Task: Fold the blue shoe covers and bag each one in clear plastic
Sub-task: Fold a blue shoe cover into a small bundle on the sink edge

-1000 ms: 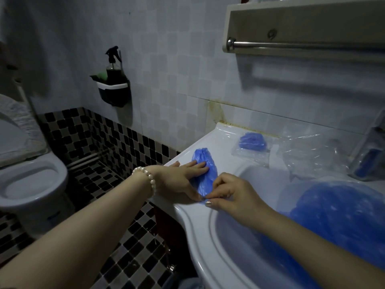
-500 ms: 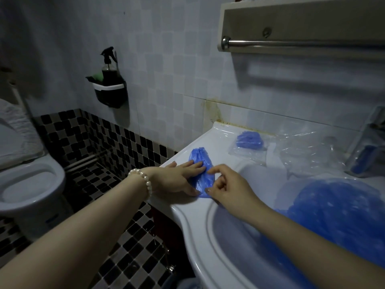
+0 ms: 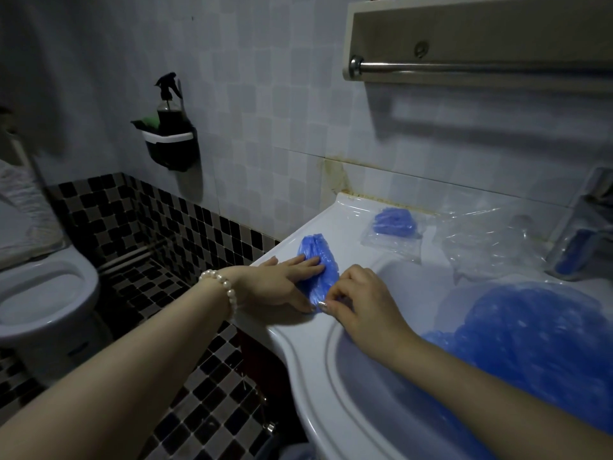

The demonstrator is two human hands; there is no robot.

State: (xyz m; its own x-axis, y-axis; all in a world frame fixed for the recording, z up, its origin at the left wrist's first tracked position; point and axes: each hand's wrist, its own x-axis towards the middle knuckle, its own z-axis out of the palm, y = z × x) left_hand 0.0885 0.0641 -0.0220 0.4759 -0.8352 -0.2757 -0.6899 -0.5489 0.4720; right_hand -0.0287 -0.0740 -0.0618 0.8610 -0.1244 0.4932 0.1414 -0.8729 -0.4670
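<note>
While the right hand (image 3: 361, 300) was pinching the shoe cover's near end a second ago and had slid up beside its middle half a second ago, it is now back at the near end, thumb and forefinger curled and nipping the blue film just beside the left thumb tip. That return suggests the fold is being restarted or tightened from the near end, so this cover is probably still mid-fold and not yet ready for bagging. The left hand (image 3: 282, 283) has barely shifted: it lies flat with fingers straight, pressing the blue shoe cover (image 3: 316, 260) down on the sink rim (image 3: 298, 333), gripping nothing. The cover itself lies stretched along the rim's left ledge, its far end free beyond the fingertips. Further right, a heap of loose blue covers (image 3: 524, 330) fills the basin under clear film. Beyond the hands, one bagged cover (image 3: 394, 224) already rests on the back ledge, with spare clear plastic bags (image 3: 484, 240) just beside it near the wall.
</note>
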